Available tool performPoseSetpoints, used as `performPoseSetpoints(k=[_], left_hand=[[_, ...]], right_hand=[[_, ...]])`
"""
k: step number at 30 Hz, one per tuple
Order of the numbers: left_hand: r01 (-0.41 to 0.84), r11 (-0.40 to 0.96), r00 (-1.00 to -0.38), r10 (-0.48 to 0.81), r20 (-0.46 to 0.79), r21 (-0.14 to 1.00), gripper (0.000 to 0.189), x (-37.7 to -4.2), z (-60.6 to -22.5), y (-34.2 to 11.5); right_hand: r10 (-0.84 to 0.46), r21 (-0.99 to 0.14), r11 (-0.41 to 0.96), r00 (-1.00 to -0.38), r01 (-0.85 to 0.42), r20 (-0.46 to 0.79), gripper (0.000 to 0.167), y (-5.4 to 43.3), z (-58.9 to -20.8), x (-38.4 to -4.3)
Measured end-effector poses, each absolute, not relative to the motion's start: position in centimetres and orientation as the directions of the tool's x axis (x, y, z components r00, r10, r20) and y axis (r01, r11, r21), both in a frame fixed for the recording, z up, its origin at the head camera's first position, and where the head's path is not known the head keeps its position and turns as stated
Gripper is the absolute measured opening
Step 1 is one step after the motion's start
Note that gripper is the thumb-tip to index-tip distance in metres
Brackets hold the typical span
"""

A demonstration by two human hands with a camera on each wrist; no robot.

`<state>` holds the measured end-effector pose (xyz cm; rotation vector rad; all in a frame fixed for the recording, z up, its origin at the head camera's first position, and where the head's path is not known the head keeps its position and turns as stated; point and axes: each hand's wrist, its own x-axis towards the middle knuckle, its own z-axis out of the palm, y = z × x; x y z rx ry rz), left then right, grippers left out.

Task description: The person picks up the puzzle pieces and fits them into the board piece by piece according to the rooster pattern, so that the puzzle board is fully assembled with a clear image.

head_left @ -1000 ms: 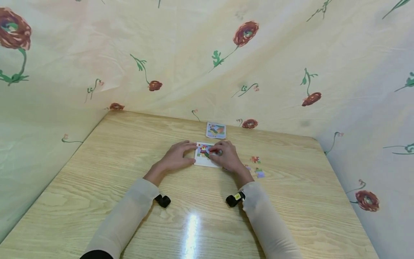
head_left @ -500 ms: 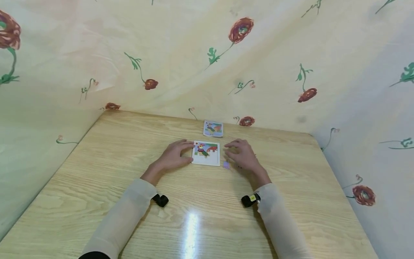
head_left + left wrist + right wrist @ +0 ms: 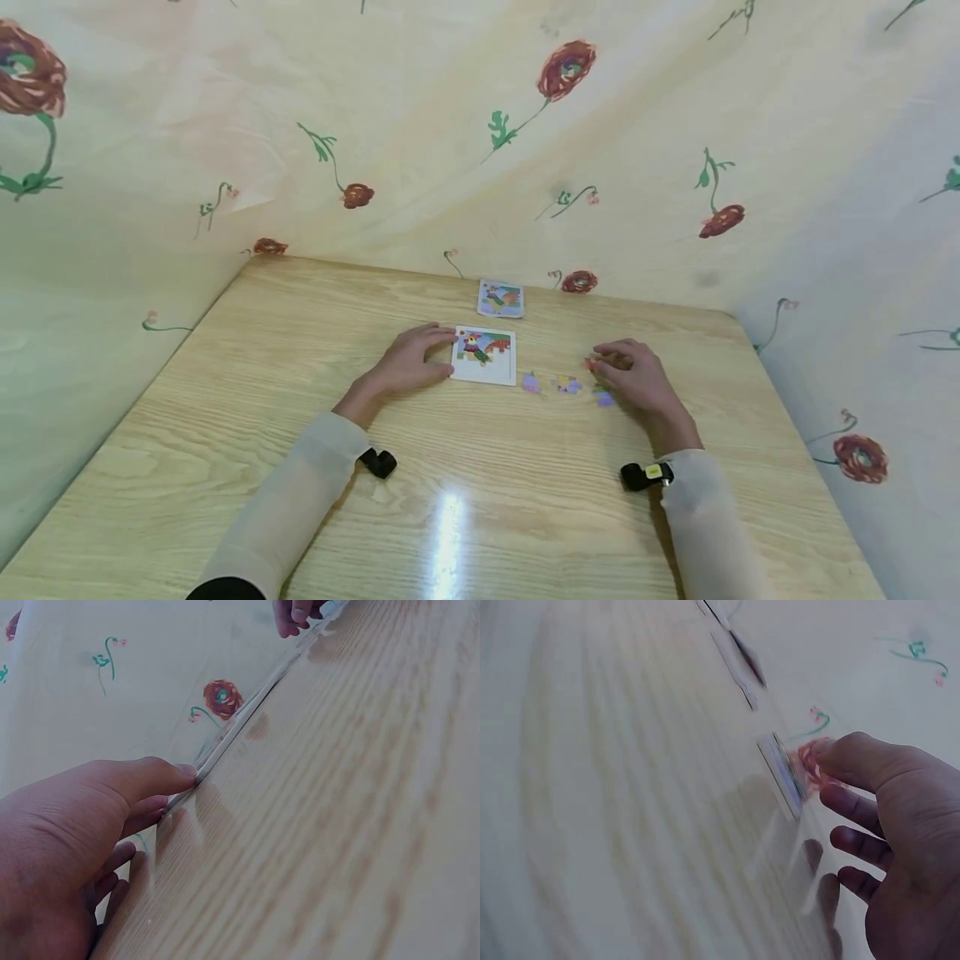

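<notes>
Moved away from puzzle board (image 3: pixel 484 357) toward 3 o'clock: right hand (image 3: pixel 636 379), now touching red puzzle piece (image 3: pixel 592 363), grip unclear. Left hand (image 3: pixel 408 362) steadying board, fingers relaxed. Probably fetching step; next, pinch piece cleanly.

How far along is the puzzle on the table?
Done: the top half of the puzzle tray shows picture; its lower half is bare white. In hand: the left hand steadies the tray's edge, and the right hand is at a reddish piece. Left: three loose pieces lie between tray and right hand.
</notes>
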<state>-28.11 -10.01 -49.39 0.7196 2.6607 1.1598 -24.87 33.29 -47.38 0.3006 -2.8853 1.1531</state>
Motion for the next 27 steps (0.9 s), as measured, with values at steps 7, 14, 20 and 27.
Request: performPoseSetpoints(k=[7, 14, 20, 27], left_hand=[[0.369, 0.589, -0.874, 0.483, 0.053, 0.719, 0.061, -28.2, -49.2, -9.8], [0.364, 0.585, -0.875, 0.481, 0.051, 0.725, 0.061, -28.3, -49.2, -9.8], [0.352, 0.589, -0.879, 0.475, 0.041, 0.728, 0.061, -28.2, -49.4, -9.8], [0.351, 0.589, -0.880, 0.473, 0.042, 0.728, 0.062, -28.0, -49.1, -9.9]], right_hand=[[-0.153, -0.679, 0.721, -0.988, -0.137, 0.037, 0.040, 35.2, -47.5, -24.9], [-0.202, -0.702, 0.697, -0.979, -0.147, 0.006, 0.038, 35.4, -47.3, -25.0], [-0.238, -0.674, 0.714, -0.971, -0.190, 0.022, 0.035, 35.5, -47.4, -25.1], [-0.254, -0.645, 0.734, -0.967, -0.211, 0.026, 0.036, 35.5, -47.5, -25.2]])
